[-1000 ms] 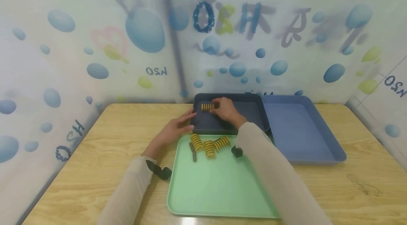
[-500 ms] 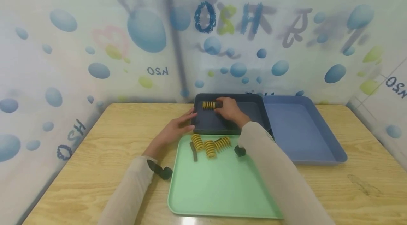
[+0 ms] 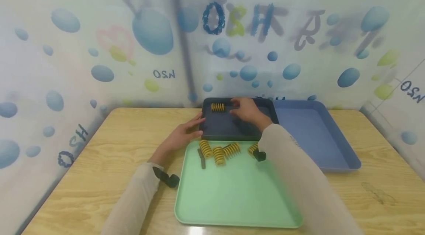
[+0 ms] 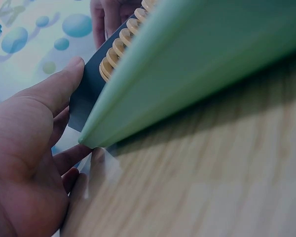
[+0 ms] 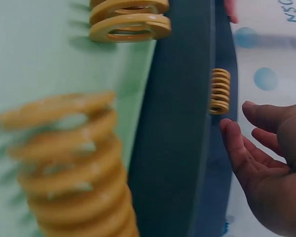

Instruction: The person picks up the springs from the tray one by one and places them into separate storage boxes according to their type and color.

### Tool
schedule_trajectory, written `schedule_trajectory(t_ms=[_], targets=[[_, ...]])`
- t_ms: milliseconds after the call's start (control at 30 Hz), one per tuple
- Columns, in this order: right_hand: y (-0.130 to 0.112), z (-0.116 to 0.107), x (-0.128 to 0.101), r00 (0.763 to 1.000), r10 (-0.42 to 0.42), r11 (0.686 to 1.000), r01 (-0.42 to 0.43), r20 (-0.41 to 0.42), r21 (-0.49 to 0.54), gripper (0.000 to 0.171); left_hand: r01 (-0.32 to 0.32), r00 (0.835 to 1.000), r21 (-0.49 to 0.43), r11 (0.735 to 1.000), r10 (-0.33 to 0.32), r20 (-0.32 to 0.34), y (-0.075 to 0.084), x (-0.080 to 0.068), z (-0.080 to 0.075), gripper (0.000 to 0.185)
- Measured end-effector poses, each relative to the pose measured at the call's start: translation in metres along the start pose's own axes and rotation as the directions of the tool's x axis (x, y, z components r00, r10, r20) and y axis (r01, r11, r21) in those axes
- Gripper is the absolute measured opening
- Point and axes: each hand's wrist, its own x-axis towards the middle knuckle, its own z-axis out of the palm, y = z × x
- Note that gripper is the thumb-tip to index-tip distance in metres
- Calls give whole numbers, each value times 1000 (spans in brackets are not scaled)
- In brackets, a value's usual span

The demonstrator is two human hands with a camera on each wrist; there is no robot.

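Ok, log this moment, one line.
right hand: beside, not touching, yellow spring in dark tray | left hand: at that tray's left edge | green tray: four yellow springs, dark strip

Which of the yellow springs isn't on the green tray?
The spring in the dark tray, just left of the right hand; the other four springs in view all lie on the green tray.

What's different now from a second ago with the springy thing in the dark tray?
The right hand let go of the yellow spring and moved right, away from it. That spring is a little farther back in the dark tray. Another spring peeks out beside the sleeve. The left hand and the green tray stayed put.
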Motion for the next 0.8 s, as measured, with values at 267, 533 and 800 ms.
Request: schedule_trajectory(t_ms=[267, 533, 800], targets=[[-8, -22, -19, 1000, -17, 998, 17, 0, 69, 53, 17, 1000, -10, 1000, -17, 5, 1, 0, 0, 58], [-11, -36, -42, 999, -48, 997, 48, -11, 66, 52, 14, 1000, -10, 1000, -14, 9, 0, 1, 0, 58], [-5, -44, -68, 989, -136, 987, 140, -55, 77, 46, 24, 1000, -12, 1000, -23, 17, 1, 0, -1, 58]])
